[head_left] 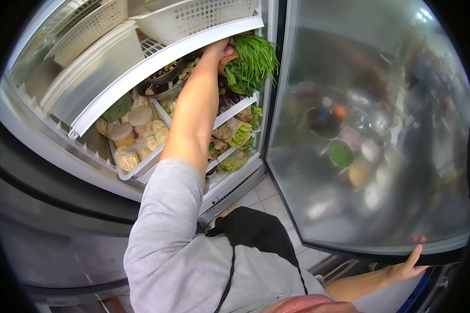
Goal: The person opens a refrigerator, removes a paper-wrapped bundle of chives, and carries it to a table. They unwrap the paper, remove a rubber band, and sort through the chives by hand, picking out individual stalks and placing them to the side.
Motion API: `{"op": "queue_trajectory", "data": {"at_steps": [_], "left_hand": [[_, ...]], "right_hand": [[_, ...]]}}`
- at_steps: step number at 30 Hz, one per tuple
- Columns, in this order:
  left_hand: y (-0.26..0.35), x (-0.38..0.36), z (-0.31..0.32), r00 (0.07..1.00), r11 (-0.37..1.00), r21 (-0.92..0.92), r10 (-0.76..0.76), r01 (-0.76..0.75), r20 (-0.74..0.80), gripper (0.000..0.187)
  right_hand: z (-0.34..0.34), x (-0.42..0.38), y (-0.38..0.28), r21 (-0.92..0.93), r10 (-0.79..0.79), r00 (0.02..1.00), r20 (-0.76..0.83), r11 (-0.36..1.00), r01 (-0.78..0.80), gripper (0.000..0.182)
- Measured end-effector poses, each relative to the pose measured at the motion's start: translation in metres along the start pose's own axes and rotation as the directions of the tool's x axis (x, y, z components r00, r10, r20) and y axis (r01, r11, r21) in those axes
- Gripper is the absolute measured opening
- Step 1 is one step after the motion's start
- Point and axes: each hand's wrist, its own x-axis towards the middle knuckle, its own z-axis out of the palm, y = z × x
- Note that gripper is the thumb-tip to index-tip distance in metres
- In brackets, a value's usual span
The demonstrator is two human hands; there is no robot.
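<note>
My left hand is inside the glass-door fridge, closed on a bunch of green leaves with long thin blades and some broader leaves. Brown paper wraps its base, and the fingers are partly hidden. Below the bunch lie dark purple eggplants. Out at the lower right, my right hand is against the edge of the fridge door. Its fingers are spread, one stretched up onto the glass.
White baskets and a lidded plastic bin fill the upper shelf. Lower down are a metal bowl, plastic tubs, bagged noodles and wrapped greens. The swung-out door stands at right above the tiled floor.
</note>
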Motion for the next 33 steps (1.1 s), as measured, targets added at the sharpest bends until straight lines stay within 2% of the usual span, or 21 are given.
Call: {"op": "queue_trajectory", "data": {"at_steps": [1, 2, 3, 5, 9, 11, 12, 15, 17, 18, 21, 27, 28, 33], "left_hand": [[0.001, 0.003, 0.004, 0.999, 1.0, -0.007, -0.026, 0.027, 0.032, 0.024], [0.001, 0.004, 0.012, 0.997, 0.987, -0.145, -0.056, 0.064, 0.057, 0.024], [0.008, -0.013, 0.016, 1.0, 0.962, -0.273, 0.008, 0.0, 0.026, 0.023], [0.021, -0.042, 0.014, 1.0, 0.926, -0.377, 0.011, -0.017, -0.018, 0.024], [-0.004, -0.029, 0.002, 0.973, 0.806, -0.591, -0.161, 0.034, -0.164, 0.023], [-0.02, -0.013, 0.0, 0.988, 0.708, -0.7, -0.022, -0.093, -0.154, 0.022], [-0.024, -0.007, -0.001, 0.995, 0.746, -0.661, 0.016, -0.079, -0.101, 0.023], [-0.072, 0.097, 0.023, 0.992, 0.849, -0.514, -0.125, 0.121, 0.026, 0.027], [-0.018, 0.02, 0.004, 0.996, 0.979, -0.191, -0.065, 0.074, 0.056, 0.036], [-0.004, 0.008, -0.001, 0.998, 0.991, -0.122, -0.045, 0.051, 0.054, 0.036], [0.011, 0.002, 0.007, 0.999, 0.991, -0.135, 0.001, 0.007, 0.054, 0.034], [0.01, -0.019, 0.024, 0.999, 0.954, -0.299, 0.039, -0.03, 0.021, 0.032], [0.01, -0.023, 0.024, 0.999, 0.948, -0.316, 0.039, -0.03, 0.02, 0.032], [-0.011, -0.03, 0.02, 1.0, 0.925, -0.38, 0.002, 0.004, 0.015, 0.033]], "right_hand": [[0.0, 0.0, -0.002, -0.002, -0.013, 1.0, 0.013, 1.0, 0.013, 0.05], [0.0, 0.0, -0.003, -0.026, 0.019, 1.0, -0.017, 0.999, -0.02, 0.053], [0.001, -0.002, -0.005, -0.024, 0.022, 0.999, -0.027, 0.999, -0.023, 0.053], [0.005, -0.002, -0.008, -0.028, 0.031, 0.999, -0.033, 0.999, -0.032, 0.053], [0.004, -0.002, -0.01, -0.019, 0.005, 1.0, 0.002, 1.0, -0.005, 0.054], [0.002, -0.002, -0.009, -0.022, 0.011, 1.0, 0.008, 1.0, -0.011, 0.054], [0.002, -0.002, -0.007, -0.019, 0.008, 1.0, -0.001, 1.0, -0.008, 0.054], [0.0, -0.003, -0.006, -0.046, -0.003, 1.0, -0.026, 0.999, 0.002, 0.056], [0.004, -0.004, -0.008, -0.062, -0.027, 0.999, -0.032, 0.998, 0.025, 0.057], [0.004, -0.004, -0.008, -0.087, -0.003, 0.999, -0.047, 0.996, -0.002, 0.059], [0.0, -0.001, -0.003, -0.067, -0.017, 1.0, -0.016, 0.998, 0.016, 0.058], [0.01, -0.005, -0.011, -0.037, -0.003, 0.999, -0.047, 0.999, 0.001, 0.049], [0.011, -0.005, -0.012, -0.094, 0.009, 0.998, -0.069, 0.995, -0.016, 0.057], [0.006, 0.0, -0.009, -0.083, -0.04, 0.999, -0.006, 0.996, 0.04, 0.057]]}}
